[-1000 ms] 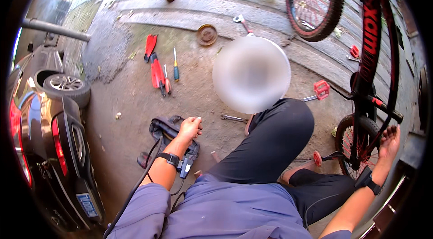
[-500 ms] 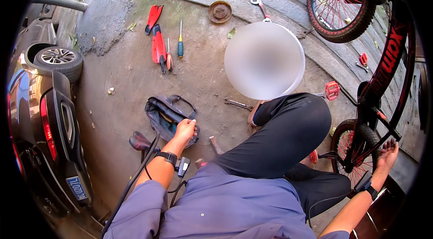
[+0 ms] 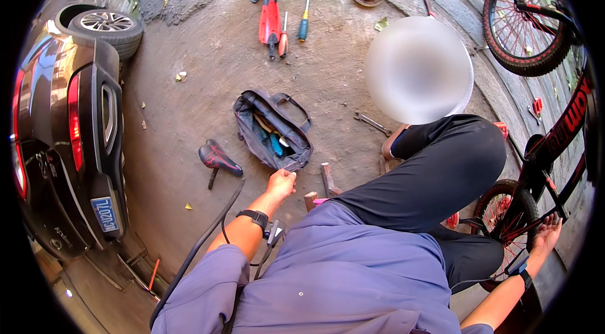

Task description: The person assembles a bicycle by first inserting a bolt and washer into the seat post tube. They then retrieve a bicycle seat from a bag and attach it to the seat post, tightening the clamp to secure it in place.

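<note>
A dark fabric tool bag [image 3: 247, 135] lies on the ground ahead, its mouth wide, with blue-handled and other tools inside. At its near corner my left hand [image 3: 282, 185] is closed, fingertips pinched at the fabric rim. A black and red bicycle saddle [image 3: 217, 157], off the bike, lies left of the bag. On my right, a black and red bicycle [image 3: 558, 138] stands beside my leg. My right hand [image 3: 546, 234] is beside its frame and rear wheel, palm up, fingers apart and slightly bent; nothing shows in it.
A blue-handled screwdriver [image 3: 304, 24], a red-handled screwdriver [image 3: 283, 41] and red mudguard-like pieces [image 3: 270, 19] lie ahead. Beyond my knee is a white round object [image 3: 467, 91], mostly blurred. A wrench [image 3: 372, 123] and a hammer-like tool [image 3: 328, 178] lie near me. A dark car [image 3: 60, 145] stands left.
The view has shifted, so the ground things appear higher and farther right. My left hand has drawn back from over the bag to its near corner, showing more inside. My right hand stays by the bike.
</note>
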### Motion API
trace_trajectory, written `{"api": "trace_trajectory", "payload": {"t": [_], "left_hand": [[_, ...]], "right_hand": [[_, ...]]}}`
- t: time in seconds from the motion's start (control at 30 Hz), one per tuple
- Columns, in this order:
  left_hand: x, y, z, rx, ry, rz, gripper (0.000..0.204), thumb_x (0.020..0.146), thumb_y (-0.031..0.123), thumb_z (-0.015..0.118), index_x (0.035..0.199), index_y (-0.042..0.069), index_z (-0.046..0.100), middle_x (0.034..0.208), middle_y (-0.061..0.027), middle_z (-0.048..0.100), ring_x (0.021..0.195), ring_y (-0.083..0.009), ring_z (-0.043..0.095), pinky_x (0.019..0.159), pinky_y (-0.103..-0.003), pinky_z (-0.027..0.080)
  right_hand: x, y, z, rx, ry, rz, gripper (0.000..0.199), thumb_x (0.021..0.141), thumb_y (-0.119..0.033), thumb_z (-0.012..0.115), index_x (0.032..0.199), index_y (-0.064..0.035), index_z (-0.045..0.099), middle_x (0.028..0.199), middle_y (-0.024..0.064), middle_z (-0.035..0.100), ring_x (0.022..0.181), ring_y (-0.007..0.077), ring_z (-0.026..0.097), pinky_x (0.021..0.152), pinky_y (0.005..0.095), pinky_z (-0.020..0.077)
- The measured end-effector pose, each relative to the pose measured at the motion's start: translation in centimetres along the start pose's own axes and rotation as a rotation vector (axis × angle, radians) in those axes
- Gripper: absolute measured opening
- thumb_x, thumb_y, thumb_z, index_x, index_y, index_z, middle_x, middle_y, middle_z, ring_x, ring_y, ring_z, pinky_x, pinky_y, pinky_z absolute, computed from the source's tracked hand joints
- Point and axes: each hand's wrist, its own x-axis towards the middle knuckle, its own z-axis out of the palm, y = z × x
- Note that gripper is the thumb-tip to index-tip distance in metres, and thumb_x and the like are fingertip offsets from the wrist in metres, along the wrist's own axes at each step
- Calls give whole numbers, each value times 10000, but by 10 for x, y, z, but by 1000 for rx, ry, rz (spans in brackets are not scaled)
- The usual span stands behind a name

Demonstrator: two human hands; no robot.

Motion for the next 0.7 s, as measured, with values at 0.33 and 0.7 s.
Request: {"api": "trace_trajectory", "payload": {"t": [0.33,0.7], "left_hand": [[37,-64,-42,-147,372,73,355,866,217,641,1120,-18,563,1019,-170,661,942,-261,639,841,-355,498],[88,-110,-158,-278,781,109,598,824,244,684,1308,-19,452,1285,-239,502,1191,-355,512,1004,-403,412]], "right_hand": [[-34,-12,84,-55,-160,-116,396,926,-435,566,1160,-117,595,1005,-30,572,798,74,532,559,166,409],[-118,-58,220,-153,-441,-202,367,958,-370,535,1234,-129,560,1028,-56,576,793,55,529,549,151,407]]}}
